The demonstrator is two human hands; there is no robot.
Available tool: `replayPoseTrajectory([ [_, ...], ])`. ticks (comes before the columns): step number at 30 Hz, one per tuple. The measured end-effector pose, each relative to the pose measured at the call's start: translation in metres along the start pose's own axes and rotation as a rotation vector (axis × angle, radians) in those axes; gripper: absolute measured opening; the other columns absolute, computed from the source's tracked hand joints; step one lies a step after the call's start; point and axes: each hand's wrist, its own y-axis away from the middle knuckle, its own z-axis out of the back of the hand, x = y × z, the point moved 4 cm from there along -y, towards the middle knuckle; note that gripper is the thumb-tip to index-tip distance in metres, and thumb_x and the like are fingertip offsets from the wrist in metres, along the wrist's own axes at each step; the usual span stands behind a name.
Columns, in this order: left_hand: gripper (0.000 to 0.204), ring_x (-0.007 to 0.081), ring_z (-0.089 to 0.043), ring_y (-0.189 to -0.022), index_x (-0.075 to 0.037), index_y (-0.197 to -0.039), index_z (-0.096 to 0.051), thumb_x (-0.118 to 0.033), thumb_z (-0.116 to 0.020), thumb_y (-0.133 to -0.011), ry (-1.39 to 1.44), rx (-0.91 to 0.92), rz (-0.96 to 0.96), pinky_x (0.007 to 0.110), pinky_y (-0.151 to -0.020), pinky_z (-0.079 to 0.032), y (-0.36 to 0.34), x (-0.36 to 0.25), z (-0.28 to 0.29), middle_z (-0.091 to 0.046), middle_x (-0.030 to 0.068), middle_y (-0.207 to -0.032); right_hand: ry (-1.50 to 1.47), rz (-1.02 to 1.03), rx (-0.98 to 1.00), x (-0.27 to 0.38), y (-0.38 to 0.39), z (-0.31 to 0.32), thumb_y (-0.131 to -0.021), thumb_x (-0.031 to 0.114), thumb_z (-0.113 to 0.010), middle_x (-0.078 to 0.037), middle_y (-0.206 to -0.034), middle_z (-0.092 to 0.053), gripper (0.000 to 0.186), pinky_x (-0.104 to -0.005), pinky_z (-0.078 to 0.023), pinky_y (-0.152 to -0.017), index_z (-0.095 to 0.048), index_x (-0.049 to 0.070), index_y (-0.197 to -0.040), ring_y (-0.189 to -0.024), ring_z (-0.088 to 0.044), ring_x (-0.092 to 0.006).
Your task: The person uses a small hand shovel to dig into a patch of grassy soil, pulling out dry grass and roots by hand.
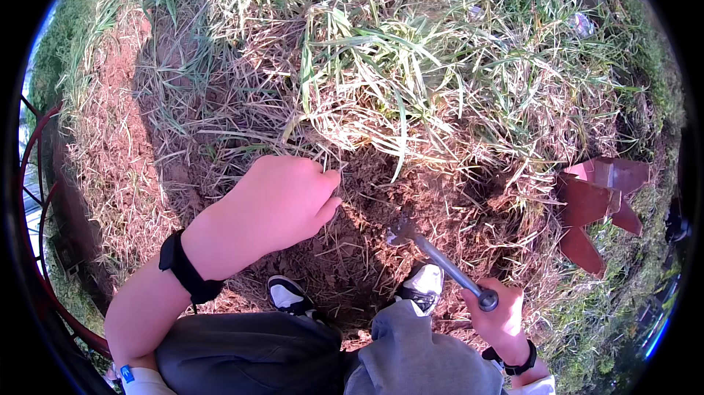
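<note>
My right hand [502, 318] is wrapped round the grey metal handle of a small digging tool [453, 269]. Its head, smeared with soil, rests in the loose brown soil [433, 200], and its exact shape cannot be made out. My left hand [282, 193] is closed in a pinch at the edge of the dug patch, with thin dry grass stems [323, 151] at its fingertips. Just beyond it lies a thick mat of dry straw and long green grass blades [367, 50]. Both wrists wear black bands.
A reddish-brown metal piece with pointed blades [594, 204] stands in the grass at the right. My black-and-white shoes [290, 294] are close below the dug soil. Curved red metal bars [35, 145] run along the far left. A small shiny scrap [581, 24] lies at the upper right.
</note>
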Motion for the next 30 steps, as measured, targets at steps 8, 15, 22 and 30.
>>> replayPoseTrajectory([
  [8, 0.023, 0.0364, -0.071, -0.081, -0.004, -0.102, -0.066, -0.025, -0.069, -0.095, -0.166, 0.059, 0.062, 0.048, -0.075, -0.059, 0.002, 0.036, -0.026, -0.069, 0.0126, -0.085, 0.153, 0.204, 0.183, 0.032, -0.146, 0.018, -0.09, 0.019, -0.084, -0.012, -0.057, -0.06, 0.026, -0.0375, -0.044, -0.049, -0.07, 0.0, -0.078, -0.049, -0.06, -0.0249],
  [15, 0.02, 0.0354, -0.071, -0.08, -0.006, -0.097, -0.063, -0.026, -0.067, -0.097, -0.032, 0.051, 0.039, 0.047, -0.076, -0.058, 0.007, 0.047, -0.044, -0.068, 0.0107, -0.083, 0.035, 0.018, 0.103, 0.009, -0.098, 0.002, -0.092, 0.015, -0.083, -0.007, -0.054, -0.054, 0.021, -0.0323, -0.038, -0.045, -0.07, 0.0, -0.083, -0.045, -0.048, -0.0145],
  [22, 0.02, 0.0325, -0.071, -0.08, -0.006, -0.098, -0.062, -0.025, -0.069, -0.097, -0.029, 0.097, 0.009, 0.046, -0.076, -0.058, 0.002, 0.048, -0.053, -0.066, 0.0093, -0.081, -0.083, -0.05, -0.157, -0.027, -0.012, -0.063, -0.093, 0.014, -0.082, -0.006, -0.055, -0.059, 0.019, -0.0271, -0.044, -0.046, -0.069, 0.0, -0.091, -0.047, -0.06, -0.0127],
  [30, 0.018, 0.0309, -0.07, -0.081, -0.007, -0.097, -0.062, -0.023, -0.07, -0.096, -0.015, -0.029, -0.108, 0.044, -0.077, -0.056, 0.004, 0.029, -0.047, -0.066, 0.0083, -0.081, -0.015, 0.045, -0.38, -0.027, 0.019, -0.114, -0.091, 0.018, -0.083, -0.007, -0.055, -0.061, 0.021, -0.0321, -0.048, -0.046, -0.07, 0.003, -0.091, -0.045, -0.065, -0.0205],
])
